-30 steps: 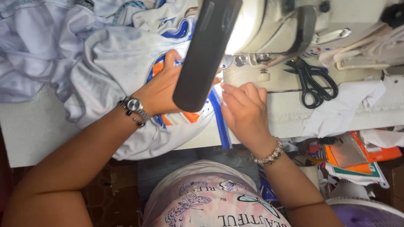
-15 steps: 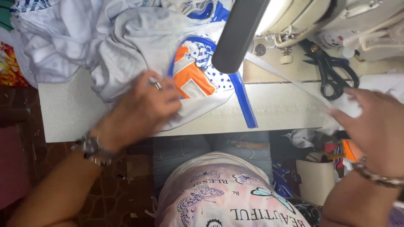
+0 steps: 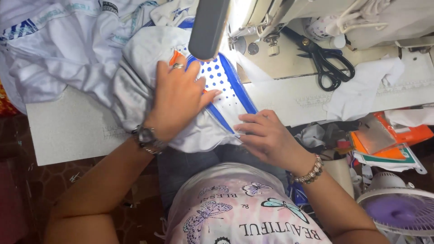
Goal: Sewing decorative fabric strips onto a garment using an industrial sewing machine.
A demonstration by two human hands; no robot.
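Two hands are on the cloth at once: my left hand (image 3: 178, 97) lies flat, fingers spread, pressing the white garment (image 3: 149, 72) onto the desk (image 3: 68, 129), not gripping it, while my right hand (image 3: 266, 135) pinches the blue-trimmed edge (image 3: 239, 88) at the near rim of the desk, its grip closed on the fabric. The dotted panel (image 3: 219, 79) sits between my hands, just in front of the sewing machine (image 3: 271, 18), partly hidden by the dark lamp arm (image 3: 208, 27). More white cloth is heaped to my left. Black scissors (image 3: 327, 61) lie well to the right, beside a white scrap (image 3: 361, 88). I think the risk is the loose bulk dragging the panel sideways, so the trim wrinkles or slips from my pinch; my left fingertips are also close to the needle area.
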